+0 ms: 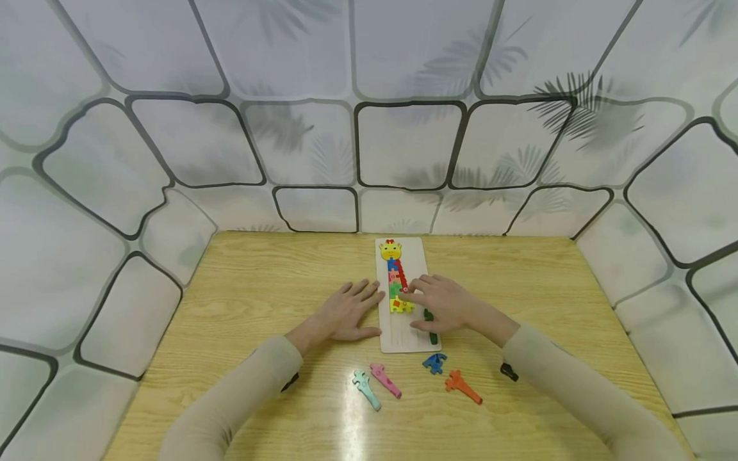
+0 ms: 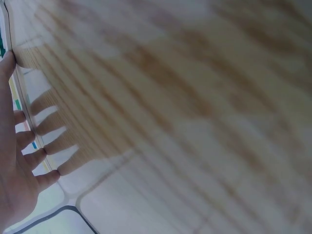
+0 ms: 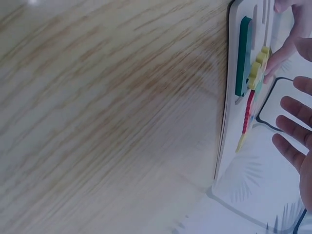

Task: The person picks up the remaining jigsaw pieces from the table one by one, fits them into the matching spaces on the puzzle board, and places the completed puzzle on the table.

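A pale wooden puzzle board point(image 1: 414, 253) lies on the table with a yellow giraffe head point(image 1: 391, 251) at its far end. Below the head run blue, pink and green neck pieces, a red strip point(image 1: 401, 275) and a yellow piece point(image 1: 399, 306). My left hand point(image 1: 350, 312) is spread flat, its fingertips at the board's left edge; the left wrist view shows the same hand point(image 2: 17, 165). Over the board's right side is my right hand point(image 1: 446, 303), fingers extended and apart, pinching nothing. A long dark green piece point(image 3: 243, 58) lies on the board, partly hidden by that hand in the head view.
Loose pieces lie on the wooden table point(image 1: 259, 275) nearer me: mint green point(image 1: 366, 389), pink point(image 1: 385, 380), blue point(image 1: 435, 363) and orange point(image 1: 463, 387). A patterned fabric wall point(image 1: 412, 147) stands behind the table and along both sides.
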Demonstrator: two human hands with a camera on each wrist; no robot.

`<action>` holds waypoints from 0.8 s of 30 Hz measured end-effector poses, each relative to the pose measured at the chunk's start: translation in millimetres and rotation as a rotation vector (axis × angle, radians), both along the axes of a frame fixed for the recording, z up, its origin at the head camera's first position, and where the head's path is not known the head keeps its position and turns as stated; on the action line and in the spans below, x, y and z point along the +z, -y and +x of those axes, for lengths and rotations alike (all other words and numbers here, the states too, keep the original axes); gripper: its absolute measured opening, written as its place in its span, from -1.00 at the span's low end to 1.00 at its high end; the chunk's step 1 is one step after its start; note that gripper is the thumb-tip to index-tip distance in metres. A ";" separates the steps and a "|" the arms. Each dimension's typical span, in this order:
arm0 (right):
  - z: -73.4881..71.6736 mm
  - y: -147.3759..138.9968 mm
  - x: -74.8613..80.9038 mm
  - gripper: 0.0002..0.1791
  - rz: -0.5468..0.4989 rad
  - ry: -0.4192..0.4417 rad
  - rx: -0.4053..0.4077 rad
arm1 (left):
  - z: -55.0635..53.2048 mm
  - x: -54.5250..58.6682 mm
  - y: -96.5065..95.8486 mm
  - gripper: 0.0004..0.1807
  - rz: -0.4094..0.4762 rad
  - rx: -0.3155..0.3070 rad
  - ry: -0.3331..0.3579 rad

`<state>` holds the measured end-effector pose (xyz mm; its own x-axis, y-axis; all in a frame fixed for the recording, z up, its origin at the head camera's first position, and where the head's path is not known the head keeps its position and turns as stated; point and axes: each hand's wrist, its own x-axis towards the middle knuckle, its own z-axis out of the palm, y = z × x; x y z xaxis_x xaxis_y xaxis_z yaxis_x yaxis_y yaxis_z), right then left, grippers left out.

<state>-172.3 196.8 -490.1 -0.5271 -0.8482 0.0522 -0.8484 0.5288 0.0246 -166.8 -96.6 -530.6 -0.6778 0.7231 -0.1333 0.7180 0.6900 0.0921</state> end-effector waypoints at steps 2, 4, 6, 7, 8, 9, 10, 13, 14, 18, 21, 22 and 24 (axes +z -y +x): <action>3.4 0.0 2.0 -0.31 0.001 0.013 -0.009 | 0.0 -0.2 -0.1 -0.02 0.001 0.000 0.000; 6.8 0.0 3.7 -0.31 0.004 0.033 -0.025 | 0.1 -0.3 -0.1 -0.02 0.003 0.001 0.000; 9.4 -0.3 4.8 -0.31 0.011 0.044 -0.036 | 0.1 -0.2 -0.1 -0.02 0.004 0.002 0.000; 10.8 -0.5 5.4 -0.31 0.014 0.053 -0.042 | 0.1 -0.1 -0.1 -0.02 0.004 0.001 -0.001; 12.1 -0.8 5.7 -0.31 0.015 0.061 -0.046 | 0.1 0.0 -0.1 -0.02 0.003 0.001 -0.001; 13.0 -1.4 5.6 -0.32 0.020 0.061 -0.048 | 0.2 0.1 -0.1 -0.02 0.003 0.000 -0.002; 14.4 -2.1 6.1 -0.32 0.023 0.062 -0.047 | 0.2 0.3 -0.1 -0.02 0.004 -0.001 -0.002; 18.4 -4.0 7.2 -0.33 0.030 0.061 -0.049 | 0.5 1.8 -0.2 -0.03 0.008 -0.004 -0.001; 19.6 -4.7 7.5 -0.33 0.031 0.059 -0.051 | 0.4 1.7 -0.3 -0.03 0.007 -0.004 0.000; 24.8 -7.9 8.6 -0.33 0.028 0.056 -0.058 | -0.1 0.9 -0.1 -0.03 0.008 -0.001 0.003; 27.9 -10.8 7.9 -0.34 0.023 0.045 -0.056 | -0.6 0.0 0.0 -0.03 0.004 0.000 0.004; 28.9 -11.8 7.4 -0.34 0.022 0.038 -0.055 | -0.6 0.0 0.2 -0.03 0.006 -0.001 0.004; 31.0 -13.8 6.4 -0.34 0.017 0.028 -0.052 | -0.8 -0.2 0.2 -0.03 0.004 -0.004 0.003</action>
